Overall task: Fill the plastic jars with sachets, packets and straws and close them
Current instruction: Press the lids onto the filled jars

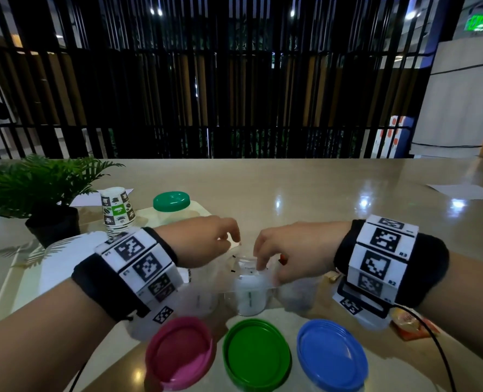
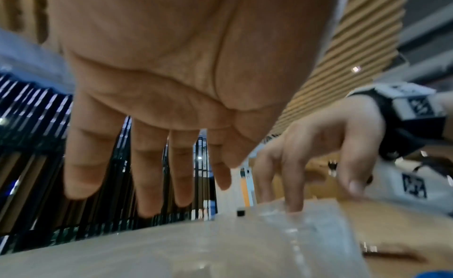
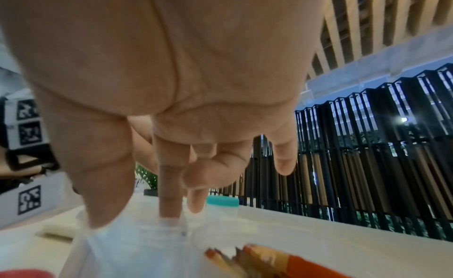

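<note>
Three clear plastic jars stand open in a row near the table's front. The middle jar [image 1: 248, 298] holds white packets with black marks. My right hand [image 1: 262, 264] is over its mouth; in the right wrist view the index finger [image 3: 169, 200] points straight down into the jar [image 3: 137, 243] and the thumb lies at the outside of the rim. I see nothing pinched between them. My left hand [image 1: 231, 239] hovers just left of the jar [image 2: 282, 233], fingers [image 2: 152, 185] loose and holding nothing. A pink lid [image 1: 181, 352], a green lid [image 1: 257, 355] and a blue lid [image 1: 332, 355] lie upturned in front.
A closed jar with a green lid [image 1: 171, 203] and a stack of paper cups [image 1: 117, 213] stand behind the left hand. A potted plant [image 1: 36, 193] is at the far left. Orange sachets [image 1: 407, 326] lie under the right wrist. A black cable [image 1: 443, 357] trails off the front right.
</note>
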The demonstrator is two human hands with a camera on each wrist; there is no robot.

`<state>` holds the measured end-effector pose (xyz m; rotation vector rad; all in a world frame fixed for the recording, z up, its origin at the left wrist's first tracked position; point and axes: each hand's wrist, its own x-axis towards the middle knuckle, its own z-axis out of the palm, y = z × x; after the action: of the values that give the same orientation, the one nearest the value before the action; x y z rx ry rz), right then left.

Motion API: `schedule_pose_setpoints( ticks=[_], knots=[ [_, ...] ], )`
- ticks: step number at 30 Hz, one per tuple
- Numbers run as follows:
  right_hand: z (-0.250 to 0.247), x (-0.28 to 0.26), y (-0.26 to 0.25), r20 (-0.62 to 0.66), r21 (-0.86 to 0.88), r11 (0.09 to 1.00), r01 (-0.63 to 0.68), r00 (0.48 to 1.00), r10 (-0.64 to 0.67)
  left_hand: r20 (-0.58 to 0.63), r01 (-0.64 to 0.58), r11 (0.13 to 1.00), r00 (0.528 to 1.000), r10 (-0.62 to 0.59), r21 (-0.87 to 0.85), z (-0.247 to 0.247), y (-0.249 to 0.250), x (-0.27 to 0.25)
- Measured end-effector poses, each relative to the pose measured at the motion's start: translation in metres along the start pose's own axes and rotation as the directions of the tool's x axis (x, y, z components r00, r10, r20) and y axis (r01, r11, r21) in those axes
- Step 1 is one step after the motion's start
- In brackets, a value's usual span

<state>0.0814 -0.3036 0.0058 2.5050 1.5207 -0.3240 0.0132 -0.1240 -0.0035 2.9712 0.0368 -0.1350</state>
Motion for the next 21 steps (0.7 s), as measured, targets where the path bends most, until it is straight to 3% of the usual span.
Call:
schedule_pose_setpoints(
  ticks=[3, 11, 21],
  knots=[
    [-0.003, -0.009, -0.002, -0.096, 0.007, 0.999, 0.046, 0.994, -0.045, 0.009, -0.016, 0.994, 1.0, 0.015, 0.106, -0.013, 0.007, 0.01],
    [0.003, -0.011, -0.003, -0.159, 0.067, 0.997, 0.033, 0.987, -0.022, 0.17, -0.071, 0.958, 0.985, 0.023, 0.279, -0.011, 0.028, 0.037],
    [0.015, -0.006, -0.003, -0.07, 0.1, 0.995, 0.011, 0.998, -0.004, 0.191, -0.069, 0.91, 0.981, -0.012, 0.41, -0.005, 0.041, 0.043]
  ],
)
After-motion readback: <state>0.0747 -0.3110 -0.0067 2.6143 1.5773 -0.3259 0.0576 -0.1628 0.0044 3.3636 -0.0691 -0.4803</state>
